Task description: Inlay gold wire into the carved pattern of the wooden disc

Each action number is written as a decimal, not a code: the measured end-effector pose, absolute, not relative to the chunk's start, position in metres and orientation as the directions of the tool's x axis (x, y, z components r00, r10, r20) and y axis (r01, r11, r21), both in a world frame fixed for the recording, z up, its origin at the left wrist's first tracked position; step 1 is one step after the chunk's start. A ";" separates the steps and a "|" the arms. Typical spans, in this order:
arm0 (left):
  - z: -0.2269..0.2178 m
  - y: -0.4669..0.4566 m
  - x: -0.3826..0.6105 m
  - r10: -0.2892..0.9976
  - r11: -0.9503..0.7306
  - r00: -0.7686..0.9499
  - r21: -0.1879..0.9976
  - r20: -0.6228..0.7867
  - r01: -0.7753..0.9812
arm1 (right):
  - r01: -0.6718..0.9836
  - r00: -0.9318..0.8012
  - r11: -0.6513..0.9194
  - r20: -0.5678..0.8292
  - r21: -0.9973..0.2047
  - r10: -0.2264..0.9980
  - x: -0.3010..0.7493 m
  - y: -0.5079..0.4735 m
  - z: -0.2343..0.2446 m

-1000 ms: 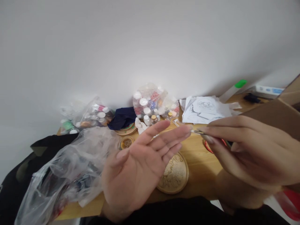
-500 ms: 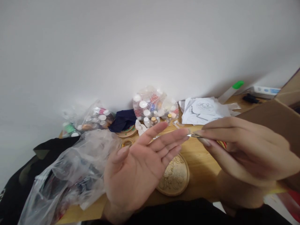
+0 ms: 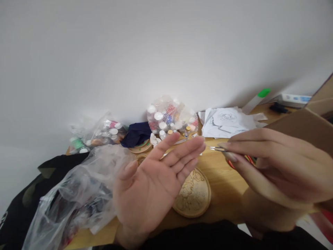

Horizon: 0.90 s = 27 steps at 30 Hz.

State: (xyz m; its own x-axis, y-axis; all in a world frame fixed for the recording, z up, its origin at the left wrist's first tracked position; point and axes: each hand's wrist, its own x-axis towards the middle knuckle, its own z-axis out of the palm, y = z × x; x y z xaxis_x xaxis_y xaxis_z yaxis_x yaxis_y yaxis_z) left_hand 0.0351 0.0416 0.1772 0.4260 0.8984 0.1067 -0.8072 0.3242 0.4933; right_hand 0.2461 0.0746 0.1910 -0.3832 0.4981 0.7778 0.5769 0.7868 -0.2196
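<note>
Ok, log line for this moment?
left hand: open, palm up | right hand: grip on tweezers, tip near left fingertips | below: wooden disc on table

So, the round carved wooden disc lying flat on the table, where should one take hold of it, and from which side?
Probably by its rim, from the right: the wooden disc lies flat and thin, the left hand is in front of its left edge, while its right rim lies uncovered on the table.
</note>
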 end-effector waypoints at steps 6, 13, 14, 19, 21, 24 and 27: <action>0.177 0.041 0.034 0.888 0.326 0.442 0.510 0.123 -0.796 | 0.594 -0.381 0.774 0.772 -0.219 0.510 0.244 0.075 0.189; 0.177 0.040 0.034 0.890 0.329 0.435 0.468 0.135 -0.820 | 0.574 -0.397 0.789 0.768 -0.219 0.503 0.245 0.077 0.192; 0.177 0.040 0.035 0.891 0.329 0.435 0.469 0.134 -0.820 | 0.570 -0.413 0.795 0.765 -0.206 0.494 0.246 0.077 0.192; 0.177 0.039 0.035 0.896 0.330 0.427 0.459 0.123 -0.825 | 0.548 -0.481 0.824 0.751 -0.145 0.452 0.249 0.079 0.195; 0.177 0.039 0.035 0.897 0.333 0.426 0.453 0.118 -0.827 | 0.565 -0.453 0.809 0.758 -0.164 0.470 0.248 0.078 0.194; 0.178 0.039 0.035 0.898 0.334 0.426 0.460 0.109 -0.823 | 0.580 -0.429 0.794 0.760 -0.182 0.488 0.245 0.076 0.191; 0.178 0.040 0.035 0.898 0.339 0.429 0.468 0.099 -0.816 | 0.571 -0.402 0.796 0.778 -0.198 0.482 0.244 0.076 0.188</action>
